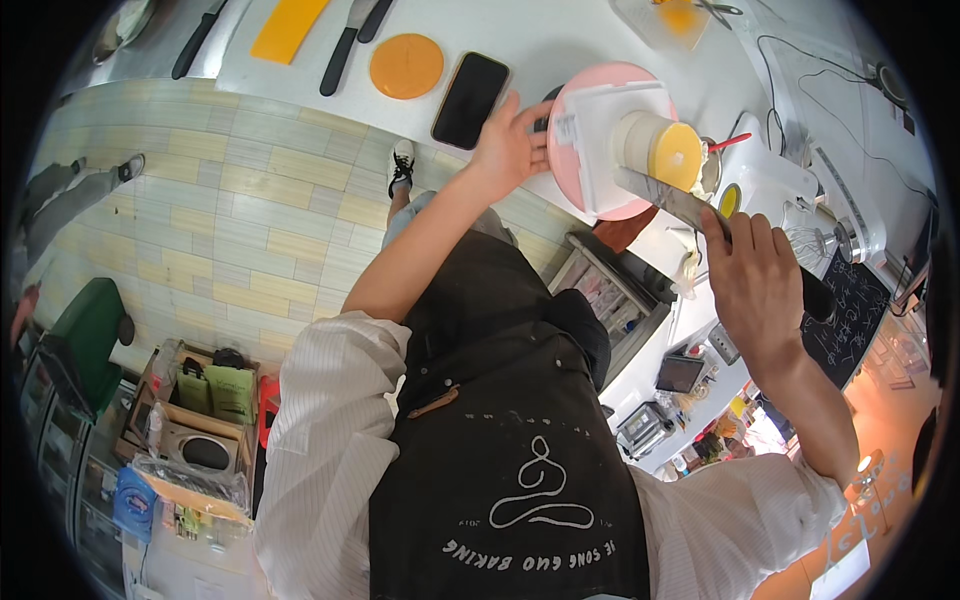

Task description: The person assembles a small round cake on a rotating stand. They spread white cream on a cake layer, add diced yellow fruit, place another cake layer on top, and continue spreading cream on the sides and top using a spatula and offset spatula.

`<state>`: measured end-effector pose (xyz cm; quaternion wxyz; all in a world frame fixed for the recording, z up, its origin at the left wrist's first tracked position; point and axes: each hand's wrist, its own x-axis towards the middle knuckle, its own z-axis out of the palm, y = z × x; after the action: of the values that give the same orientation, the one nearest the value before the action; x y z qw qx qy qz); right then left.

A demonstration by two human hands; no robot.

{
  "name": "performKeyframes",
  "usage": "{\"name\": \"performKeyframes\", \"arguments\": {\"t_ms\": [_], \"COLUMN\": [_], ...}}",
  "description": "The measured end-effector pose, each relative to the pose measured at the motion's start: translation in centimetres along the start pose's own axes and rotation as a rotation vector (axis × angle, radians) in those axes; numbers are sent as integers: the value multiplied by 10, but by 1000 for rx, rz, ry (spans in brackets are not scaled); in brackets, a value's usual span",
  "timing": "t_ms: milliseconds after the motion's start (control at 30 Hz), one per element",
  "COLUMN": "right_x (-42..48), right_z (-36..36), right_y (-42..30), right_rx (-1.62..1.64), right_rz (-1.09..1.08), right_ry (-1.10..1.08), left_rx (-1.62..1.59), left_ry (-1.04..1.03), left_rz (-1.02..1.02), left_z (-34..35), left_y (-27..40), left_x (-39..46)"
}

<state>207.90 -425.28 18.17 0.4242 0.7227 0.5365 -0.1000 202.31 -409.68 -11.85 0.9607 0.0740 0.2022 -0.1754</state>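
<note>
A small round cake with cream around its side and a yellow top stands on a white square cake board. That board lies on a pink cake turntable. In my right hand is an icing spatula, gripped by its black handle. Its metal blade lies close along the cake's near side; whether it touches is unclear. My left hand is at the turntable's left rim, fingers spread and holding nothing. A dark phone lies just left of that hand.
Left of the phone lie an orange round disc, black-handled spatulas and an orange sheet. A bowl with a red-handled tool stands behind the cake. Right are a stand mixer and cables.
</note>
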Motion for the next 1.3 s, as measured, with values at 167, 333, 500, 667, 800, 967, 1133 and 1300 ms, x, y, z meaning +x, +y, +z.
{"name": "performKeyframes", "arguments": {"t_ms": [167,333,500,667,800,967,1133,1300], "right_x": [0,0,0,-3,-1,0,2,1], "right_z": [0,0,2,3,1,4,1,2], "right_y": [-1,0,-1,-2,-3,-1,0,2], "right_rx": [-5,-37,-25,-38,-26,-39,-31,-19], "right_rz": [1,-3,-4,-7,-7,3,0,-11], "right_ry": [46,95,149,144,150,151,161,148], "left_rx": [-41,-1,-92,-79,-146,-95,-213,-71], "left_ry": [90,-31,108,35,87,128,84,180], "left_rz": [-28,11,7,6,137,-80,130,-134], "left_z": [-3,-5,-3,-2,-3,2,3,1], "left_y": [-25,5,-34,-12,-19,-18,-8,-36], "left_x": [-4,-4,1,-4,0,-11,-2,-9]}}
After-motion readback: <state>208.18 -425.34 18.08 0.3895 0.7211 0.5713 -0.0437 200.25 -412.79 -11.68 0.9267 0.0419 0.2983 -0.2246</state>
